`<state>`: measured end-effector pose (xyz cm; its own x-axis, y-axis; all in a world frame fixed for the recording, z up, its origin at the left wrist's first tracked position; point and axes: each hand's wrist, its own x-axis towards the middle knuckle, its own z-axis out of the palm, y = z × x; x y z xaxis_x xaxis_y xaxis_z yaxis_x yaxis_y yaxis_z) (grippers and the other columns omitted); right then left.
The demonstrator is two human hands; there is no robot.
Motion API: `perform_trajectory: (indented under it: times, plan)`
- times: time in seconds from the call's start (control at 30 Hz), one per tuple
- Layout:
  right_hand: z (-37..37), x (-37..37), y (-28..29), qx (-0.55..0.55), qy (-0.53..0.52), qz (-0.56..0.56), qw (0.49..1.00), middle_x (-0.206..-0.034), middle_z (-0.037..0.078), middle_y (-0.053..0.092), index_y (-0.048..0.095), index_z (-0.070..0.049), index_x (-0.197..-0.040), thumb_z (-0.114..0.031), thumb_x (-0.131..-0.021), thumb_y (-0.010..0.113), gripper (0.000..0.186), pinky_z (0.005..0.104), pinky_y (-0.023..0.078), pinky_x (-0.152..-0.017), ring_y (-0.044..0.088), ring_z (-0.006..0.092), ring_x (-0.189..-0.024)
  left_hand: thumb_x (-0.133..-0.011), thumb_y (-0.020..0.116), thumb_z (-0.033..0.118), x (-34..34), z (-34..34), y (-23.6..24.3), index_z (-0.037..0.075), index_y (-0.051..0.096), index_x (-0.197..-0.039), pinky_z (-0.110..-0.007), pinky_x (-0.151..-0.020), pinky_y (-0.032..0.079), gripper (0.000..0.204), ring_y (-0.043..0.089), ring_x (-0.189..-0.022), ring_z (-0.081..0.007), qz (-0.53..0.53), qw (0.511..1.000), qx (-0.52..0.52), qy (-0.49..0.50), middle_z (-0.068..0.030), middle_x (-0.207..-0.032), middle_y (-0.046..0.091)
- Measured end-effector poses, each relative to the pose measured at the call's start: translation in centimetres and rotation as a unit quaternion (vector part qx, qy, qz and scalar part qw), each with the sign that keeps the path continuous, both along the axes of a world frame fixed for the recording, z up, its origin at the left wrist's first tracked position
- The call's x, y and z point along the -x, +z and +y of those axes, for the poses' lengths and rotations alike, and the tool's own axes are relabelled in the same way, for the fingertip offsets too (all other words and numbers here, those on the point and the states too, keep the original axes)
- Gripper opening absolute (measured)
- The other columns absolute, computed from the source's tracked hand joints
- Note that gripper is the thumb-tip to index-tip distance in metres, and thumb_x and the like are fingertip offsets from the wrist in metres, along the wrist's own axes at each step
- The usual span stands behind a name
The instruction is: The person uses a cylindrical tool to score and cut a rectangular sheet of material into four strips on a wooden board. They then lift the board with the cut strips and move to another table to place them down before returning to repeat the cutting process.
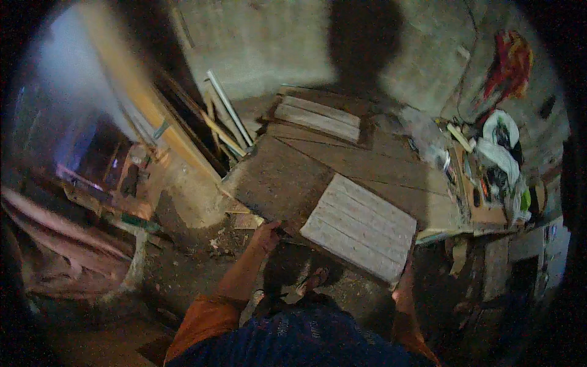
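- The left hand (267, 234) is seen closed over the near edge of a large dark brown wooden board (287, 177), with fingers curled on it.
- The right hand (405, 282) is mostly hidden beneath a pale, grooved rectangular wooden panel (361, 228); its grip cannot be told.
- The panel lies between the two hands, resting on the board.
- A smaller pale plank (318, 118) lies well beyond both hands.

The left hand (267, 235) gripped the near edge of a large wooden board (287, 177); the right hand (405, 284) held a pale slatted panel (361, 227) lying on it.
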<state>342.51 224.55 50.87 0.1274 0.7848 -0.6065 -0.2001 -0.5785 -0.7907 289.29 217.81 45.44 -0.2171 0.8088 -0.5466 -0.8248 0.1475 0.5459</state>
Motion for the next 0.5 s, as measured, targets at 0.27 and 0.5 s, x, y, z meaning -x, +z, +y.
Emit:
perform_trajectory:
  times: [0.27,0.5]
  plan:
    - [-8.1,0.2,0.2,-0.397,0.199,-0.203,0.873,-0.15,0.012,0.054,0.05,-0.004,-0.15,-0.063,-0.104,0.05,0.075,0.0472,0.04,-0.112,0.053,0.0312,-0.134,-0.096,0.069,0.014,0.3,-14.9,0.7,0.005,0.058,-0.129,-0.037,-0.074,0.055,0.036,0.068,-0.091,-0.0227,0.007,0.997,-0.064,0.031,-0.01,-0.113,0.067]
    - [-9.4,6.7,1.7,0.052,0.066,-0.054,0.995,-0.144,0.014,0.059,0.055,-0.004,-0.145,-0.063,-0.104,0.05,0.071,0.0479,0.045,-0.108,0.057,0.0324,-0.13,-0.098,0.066,0.018,2.6,-28.0,4.3,0.006,0.057,-0.135,-0.049,-0.095,0.053,0.04,0.065,-0.115,-0.03,0.457,0.887,-0.072,-0.004,-0.01,-0.124,0.068]
